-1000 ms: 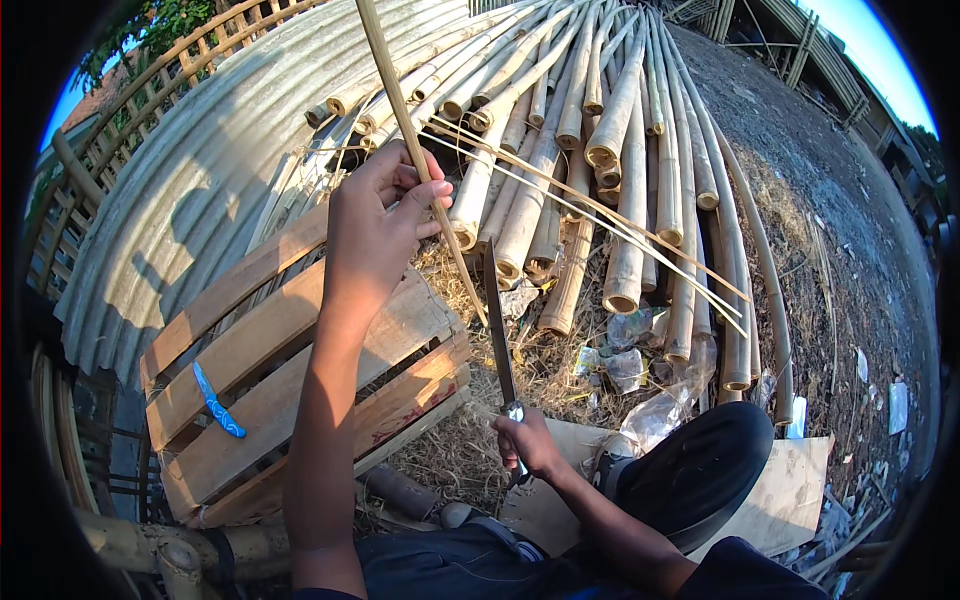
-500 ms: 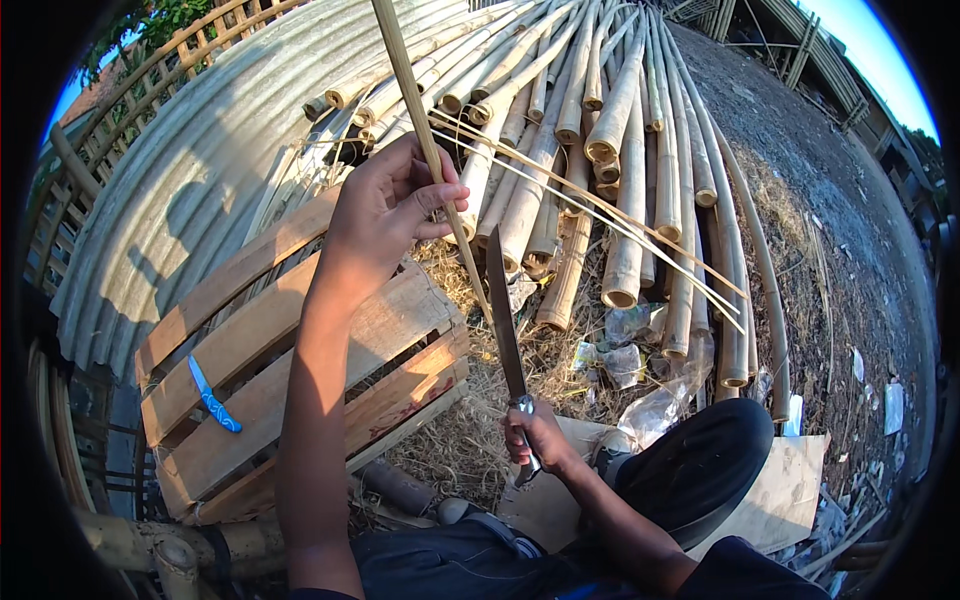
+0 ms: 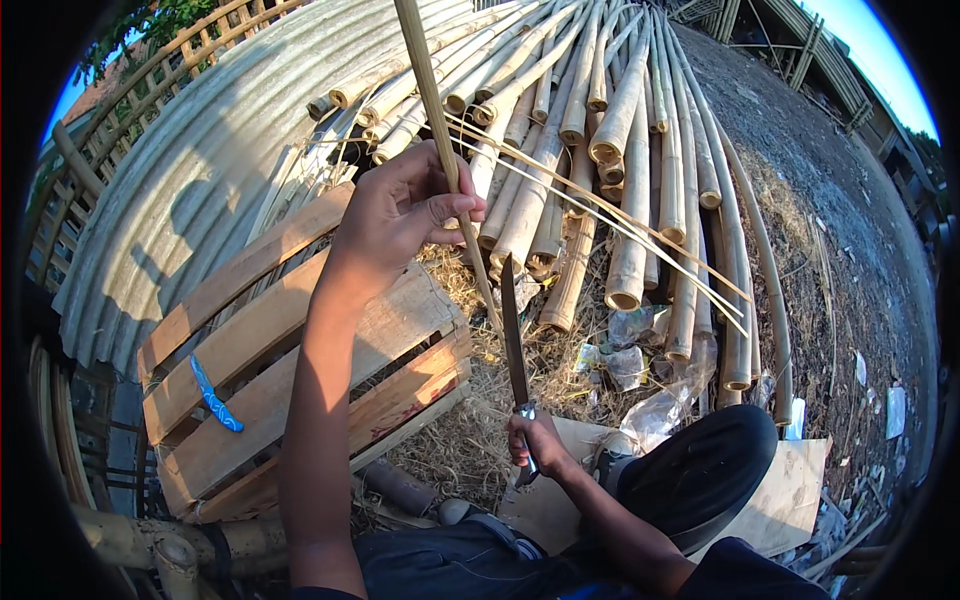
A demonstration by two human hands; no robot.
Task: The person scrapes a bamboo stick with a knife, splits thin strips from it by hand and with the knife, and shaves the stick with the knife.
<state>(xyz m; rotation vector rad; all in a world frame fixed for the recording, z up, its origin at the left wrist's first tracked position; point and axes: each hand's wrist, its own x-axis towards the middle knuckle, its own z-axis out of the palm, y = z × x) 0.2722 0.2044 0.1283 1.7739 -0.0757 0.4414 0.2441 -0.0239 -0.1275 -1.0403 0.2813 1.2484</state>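
Note:
My left hand (image 3: 415, 205) pinches a long bamboo strip (image 3: 432, 100) between thumb and fingers, with the strip slanting from the top edge down past the hand. Lower and to the right, my right hand (image 3: 537, 445) is wrapped round the handle of a long-bladed knife (image 3: 516, 345). The dark blade points up, its tip close to the strip's lower end; whether they touch I cannot tell. On the wooden crate (image 3: 385, 325) at the left lies a small knife with a blue patterned handle (image 3: 218, 408), out of both hands.
A big pile of bamboo poles (image 3: 625, 220) spreads out ahead, with thin split strips (image 3: 640, 232) lying across it. Corrugated sheeting (image 3: 190, 190) covers the ground at the left. Plastic scraps (image 3: 655, 420) and a cardboard sheet (image 3: 785, 495) lie around my bent leg (image 3: 700, 465).
My left hand and the bamboo strip have shifted slightly right and down. The long knife's tip has moved a little right and down in my right hand. Both grips are unchanged.

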